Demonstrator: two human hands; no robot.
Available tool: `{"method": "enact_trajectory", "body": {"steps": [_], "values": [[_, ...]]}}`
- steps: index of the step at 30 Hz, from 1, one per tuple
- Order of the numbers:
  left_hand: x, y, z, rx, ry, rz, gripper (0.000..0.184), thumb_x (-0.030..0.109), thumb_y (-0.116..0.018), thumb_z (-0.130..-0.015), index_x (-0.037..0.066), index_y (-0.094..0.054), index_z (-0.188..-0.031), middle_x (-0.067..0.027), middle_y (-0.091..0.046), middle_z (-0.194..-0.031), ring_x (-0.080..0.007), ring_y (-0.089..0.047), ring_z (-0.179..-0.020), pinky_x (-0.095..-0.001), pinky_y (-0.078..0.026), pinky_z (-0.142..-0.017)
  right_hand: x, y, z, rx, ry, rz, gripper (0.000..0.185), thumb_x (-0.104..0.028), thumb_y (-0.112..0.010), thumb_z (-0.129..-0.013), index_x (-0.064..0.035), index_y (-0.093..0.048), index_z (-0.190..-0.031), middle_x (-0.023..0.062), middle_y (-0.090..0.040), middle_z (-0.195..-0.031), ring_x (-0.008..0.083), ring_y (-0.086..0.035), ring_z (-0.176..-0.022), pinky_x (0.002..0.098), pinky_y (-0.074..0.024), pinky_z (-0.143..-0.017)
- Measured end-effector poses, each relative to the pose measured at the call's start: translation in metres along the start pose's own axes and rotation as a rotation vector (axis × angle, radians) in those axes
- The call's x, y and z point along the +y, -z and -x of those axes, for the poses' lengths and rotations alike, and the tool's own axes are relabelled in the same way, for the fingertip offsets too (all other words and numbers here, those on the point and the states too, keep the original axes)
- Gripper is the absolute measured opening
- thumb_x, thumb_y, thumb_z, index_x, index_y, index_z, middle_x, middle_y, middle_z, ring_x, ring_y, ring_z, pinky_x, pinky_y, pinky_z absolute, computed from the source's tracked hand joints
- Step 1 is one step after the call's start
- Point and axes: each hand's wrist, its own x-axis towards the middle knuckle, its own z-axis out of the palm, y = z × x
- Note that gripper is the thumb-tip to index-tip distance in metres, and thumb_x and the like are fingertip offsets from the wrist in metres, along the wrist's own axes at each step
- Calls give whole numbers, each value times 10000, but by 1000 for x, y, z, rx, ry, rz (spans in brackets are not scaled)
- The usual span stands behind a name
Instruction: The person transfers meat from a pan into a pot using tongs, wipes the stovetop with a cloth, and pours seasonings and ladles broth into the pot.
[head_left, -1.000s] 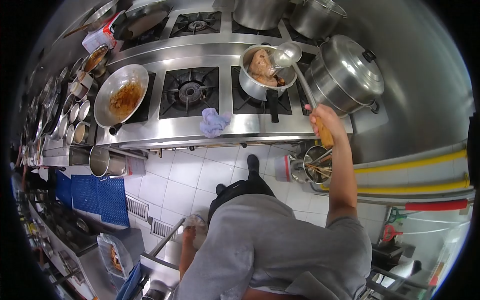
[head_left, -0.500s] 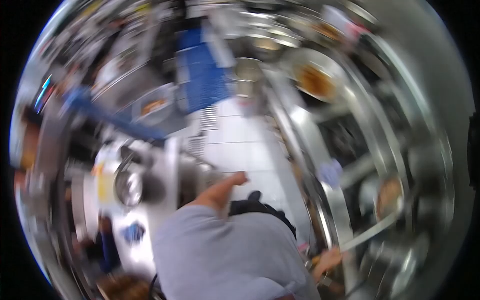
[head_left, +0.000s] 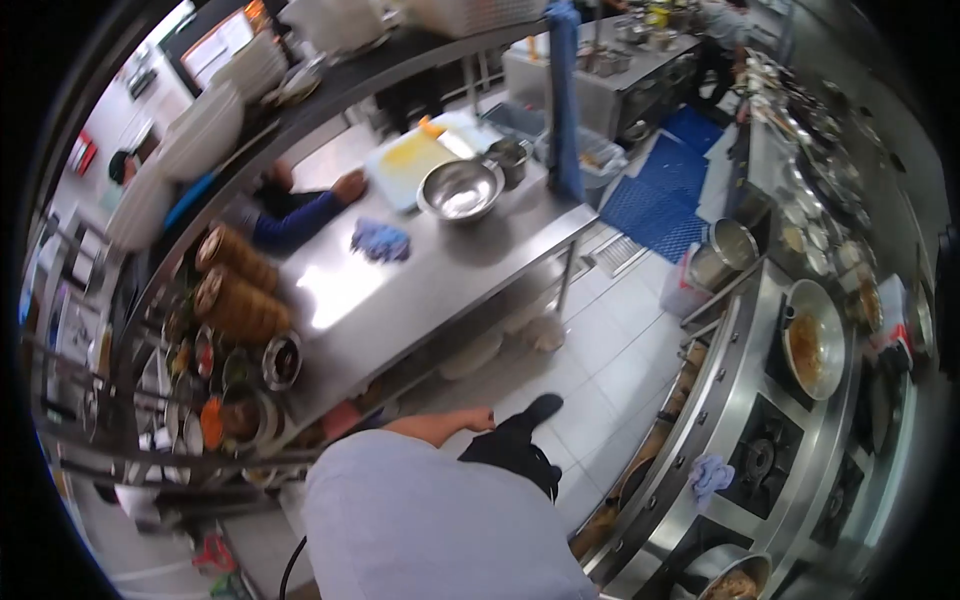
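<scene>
The pot [head_left: 722,560] is seen on the stove [head_left: 735,385] at the bottom edge of the view, partly cut off, with brownish food [head_left: 736,583] inside it. The left hand [head_left: 482,420] is held low between the bench [head_left: 400,310] and the stove; its fingers appear curled, but whether anything is clasped in its grip cannot be told. The right hand is outside the view, so the state of its grip cannot be told either.

Scorching is judged possible for the crumpled purple cloth [head_left: 711,475], which lies just beside a burner [head_left: 760,458], should that burner be lit. The wide pan [head_left: 828,340] could be tipped, and its brown contents spilled, if its handle [head_left: 789,313], turned toward the aisle, were caught by a sleeve.

On the bench, one metal bowl [head_left: 462,190], one small pot [head_left: 507,162] just beside it, one cutting board [head_left: 388,178], one blue cloth [head_left: 380,240] and two brown stacks [head_left: 240,310] are counted. One hand of another person [head_left: 350,186] is seen near the board. On the stove, one pot, one wide pan and one purple cloth are counted.
</scene>
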Motion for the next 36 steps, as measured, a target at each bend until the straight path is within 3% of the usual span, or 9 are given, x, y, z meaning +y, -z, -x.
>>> {"method": "enact_trajectory", "body": {"steps": [3, 7, 12, 18, 22, 25, 31, 34, 36], "values": [[-33, -23, 52, 46, 61, 233, 330, 280, -624, -795, 24, -662, -999, -172, -684, -924, -299, -649, -887, -416, -497, -798, 5, 10, -3, -83, 54, -2, 346, -209, -554, -867, 65, -523, -1077, 163, -618, -725, 263, -615, -623, 389, -516, -534], [-9, 3, 120, 436, 55, 355, 303, 251, -610, -826, 50, -644, -1051, -146, -685, -910, -259, -654, -846, -381, -513, -751, -7, -2, 11, -173, 129, -36, 321, -211, -543, -867, 50, -528, -1053, 159, -613, -728, 263, -609, -623, 393, -514, -536], [-5, 84, 159, 803, -87, 1167, 172, 163, -549, -929, 25, -639, -980, -52, -668, -821, -123, -632, -743, -268, -515, -656, -43, -29, 45, -289, 145, -89, 290, -213, -528, -868, 31, -534, -1024, 154, -607, -732, 264, -602, -623, 397, -511, -539], [-77, 161, 244, 1454, -19, 1565, 77, 93, -536, -901, 22, -561, -912, -35, -575, -707, -126, -551, -616, -277, -446, -566, -61, -21, 33, -358, 136, -105, 256, -216, -511, -868, 8, -541, -989, 148, -600, -737, 265, -594, -623, 403, -507, -542], [-138, 132, 287, 1733, 153, 1782, 150, 149, -563, -912, 21, -521, -978, -66, -576, -818, -165, -580, -704, -281, -512, -681, -71, -19, 38, -384, 81, -119, 237, -218, -500, -868, -7, -545, -965, 144, -595, -740, 265, -589, -624, 407, -504, -544], [-168, 117, 311, 1890, 178, 1894, 184, 164, -579, -913, 25, -495, -1001, -82, -572, -865, -179, -598, -765, -301, -542, -734, -74, -10, 37, -382, 42, -125, 224, -220, -491, -868, -19, -549, -947, 141, -591, -742, 266, -585, -624, 410, -502, -545], [-197, 121, 323, 1893, 190, 2070, 235, 173, -587, -911, 15, -459, -1028, -132, -528, -1031, -209, -597, -864, -332, -548, -802, -74, 15, 27, -344, -33, -154, 204, -223, -474, -868, -42, -556, -912, 134, -584, -747, 266, -577, -624, 415, -499, -548], [-205, 123, 315, 2076, 113, 1938, 208, 128, -600, -896, -17, -463, -955, -143, -535, -990, -236, -591, -868, -300, -561, -741, -66, 43, 12, -304, -113, -211, 197, -224, -465, -868, -53, -559, -894, 131, -580, -749, 267, -573, -624, 418, -497, -549], [-209, 126, 319, 2005, 98, 1922, 179, 65, -607, -868, -18, -506, -991, -119, -545, -999, -215, -587, -872, -326, -555, -729, -52, 68, 4, -255, -187, -271, 194, -225, -460, -868, -61, -561, -883, 129, -578, -751, 267, -570, -624, 420, -495, -550]]}}
